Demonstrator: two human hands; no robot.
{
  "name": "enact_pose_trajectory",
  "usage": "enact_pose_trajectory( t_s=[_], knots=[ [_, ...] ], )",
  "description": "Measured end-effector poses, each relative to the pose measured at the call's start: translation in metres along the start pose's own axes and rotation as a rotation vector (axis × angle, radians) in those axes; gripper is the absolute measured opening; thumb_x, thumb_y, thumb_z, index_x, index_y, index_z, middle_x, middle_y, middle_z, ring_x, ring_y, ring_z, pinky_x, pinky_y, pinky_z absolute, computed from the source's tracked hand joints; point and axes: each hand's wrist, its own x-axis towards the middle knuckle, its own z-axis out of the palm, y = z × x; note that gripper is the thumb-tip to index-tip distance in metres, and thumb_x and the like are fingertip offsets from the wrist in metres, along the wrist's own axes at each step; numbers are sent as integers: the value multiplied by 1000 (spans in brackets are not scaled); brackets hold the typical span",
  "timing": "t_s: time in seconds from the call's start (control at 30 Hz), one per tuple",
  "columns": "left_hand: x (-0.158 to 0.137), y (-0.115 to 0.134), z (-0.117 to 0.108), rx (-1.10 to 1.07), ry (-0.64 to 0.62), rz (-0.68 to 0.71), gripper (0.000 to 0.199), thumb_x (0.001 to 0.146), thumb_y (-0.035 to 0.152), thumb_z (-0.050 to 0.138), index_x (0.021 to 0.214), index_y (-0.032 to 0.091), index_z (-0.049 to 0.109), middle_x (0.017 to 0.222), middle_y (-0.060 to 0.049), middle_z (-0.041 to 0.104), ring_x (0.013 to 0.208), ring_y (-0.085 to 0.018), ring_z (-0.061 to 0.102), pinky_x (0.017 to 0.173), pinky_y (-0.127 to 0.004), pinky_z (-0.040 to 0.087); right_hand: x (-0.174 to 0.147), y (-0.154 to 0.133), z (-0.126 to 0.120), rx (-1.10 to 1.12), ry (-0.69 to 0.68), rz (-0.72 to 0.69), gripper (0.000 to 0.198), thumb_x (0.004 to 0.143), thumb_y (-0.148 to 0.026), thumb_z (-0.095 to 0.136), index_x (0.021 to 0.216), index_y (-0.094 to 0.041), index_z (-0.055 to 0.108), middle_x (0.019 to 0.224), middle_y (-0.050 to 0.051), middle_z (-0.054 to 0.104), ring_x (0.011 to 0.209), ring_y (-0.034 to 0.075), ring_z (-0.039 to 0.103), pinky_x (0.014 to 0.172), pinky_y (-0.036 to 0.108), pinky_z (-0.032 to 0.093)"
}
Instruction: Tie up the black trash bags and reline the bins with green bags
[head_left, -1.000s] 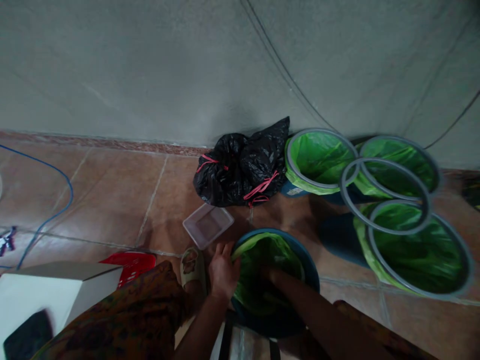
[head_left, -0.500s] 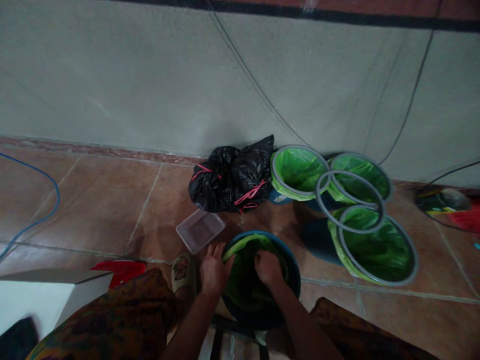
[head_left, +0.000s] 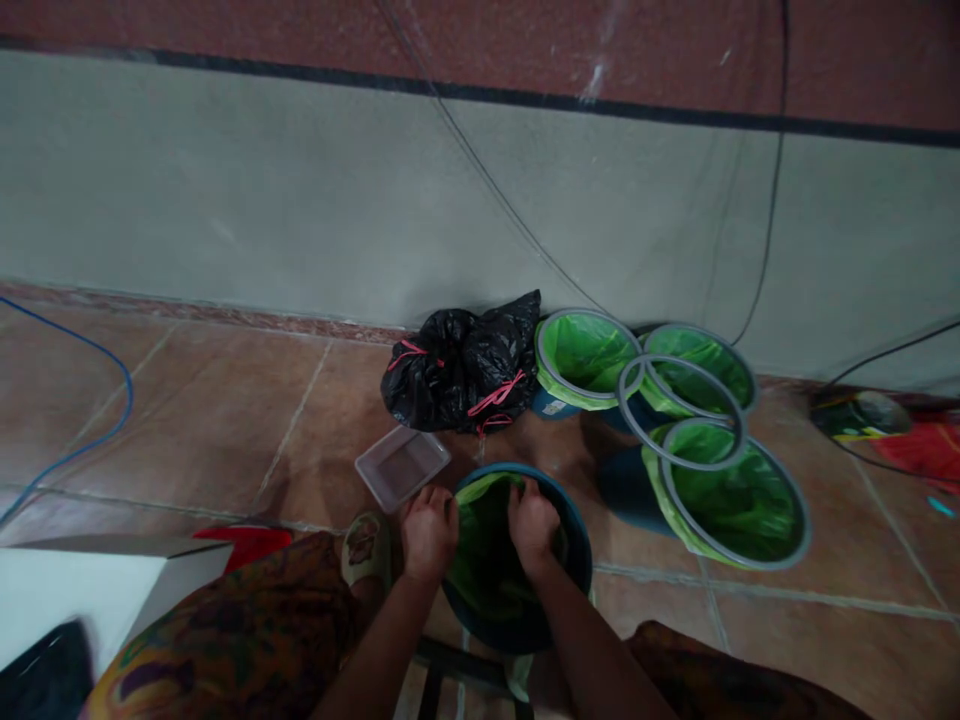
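Observation:
A blue trash bin [head_left: 579, 560] stands on the floor between my knees, with a green trash bag [head_left: 480, 555] hanging loosely inside it. My left hand [head_left: 430, 533] is closed on the bag's edge at the bin's left rim. Over the bin's opening, my right hand [head_left: 533, 523] pinches the far edge of the same bag. The bag's lower part is dark and hard to make out.
Three lined bins with grey rims, including the nearest lined bin [head_left: 795, 490], stand at the right. A loose grey ring [head_left: 626, 410] lies across them. Black tied bags [head_left: 450, 370] lean near the wall, behind a clear plastic tray [head_left: 401, 465]. A white box [head_left: 75, 590] is at left.
My left fingers have curled in from a more spread pose onto the bag's edge. My right hand has shifted from inside the bag to its far edge. The view has tilted upward slightly.

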Motion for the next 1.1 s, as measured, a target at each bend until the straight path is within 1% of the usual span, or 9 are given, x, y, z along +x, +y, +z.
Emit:
enact_pose_trajectory(
  t_s=[0.13,0.27,0.37,0.5,0.63,0.73,0.83,0.97,1.1],
  knots=[
    [3,1,1,36,-16,-13,18,91,19,45,81,19,60,88,-6,65,82,-19,61,79,-32,43,10,-5,10,76,69,152,37,93,-31,40,104,-11,70,77,21,72,73,27,70,65,33,48],
    [3,-1,4,2,7,-11,20,91,18,43,80,19,58,86,-6,64,81,-19,60,77,-31,43,10,-3,13,250,145,167,38,91,-30,41,97,-12,73,86,19,73,77,26,69,70,32,48],
    [2,-4,6,-87,31,16,20,92,18,42,80,19,58,86,-6,63,81,-18,59,78,-31,44,0,0,11,361,198,55,34,90,-30,43,99,-13,71,90,14,73,81,23,67,76,30,48],
    [-1,-4,5,-245,43,115,20,93,22,42,82,20,59,89,-6,62,87,-18,58,83,-31,46,-7,-1,4,364,233,-196,34,88,-25,46,115,-17,66,109,11,66,98,20,61,90,30,45],
    [-5,-3,2,-341,53,168,22,93,25,41,83,21,60,97,-7,62,95,-18,59,88,-32,47,1,-5,-8,250,186,-337,25,87,-21,48,96,-20,72,101,9,63,98,19,57,92,29,43],
    [-6,-6,-1,-366,74,119,21,92,24,40,82,21,58,90,-6,62,88,-18,60,83,-31,48,2,-1,-21,214,173,-417,20,86,-22,50,82,-21,70,100,9,62,99,20,55,92,31,42],
    [-3,-9,1,-375,95,44,20,92,23,39,80,21,55,83,-5,60,80,-17,60,76,-29,48,-1,9,-35,244,99,-483,18,87,-24,49,82,-21,66,98,8,65,98,21,57,92,34,42],
    [5,-10,10,-362,94,4,20,90,18,39,77,20,54,81,-5,60,78,-17,59,75,-29,48,5,22,-54,354,-121,-373,21,89,-32,46,86,-21,64,75,1,66,69,16,61,69,26,44],
    [17,-6,19,-317,58,-43,18,89,16,41,79,20,56,81,-5,61,78,-17,60,74,-28,47,33,25,-65,328,-143,-288,20,82,-38,56,77,-22,67,73,1,70,69,16,63,65,24,42]
  ],
)
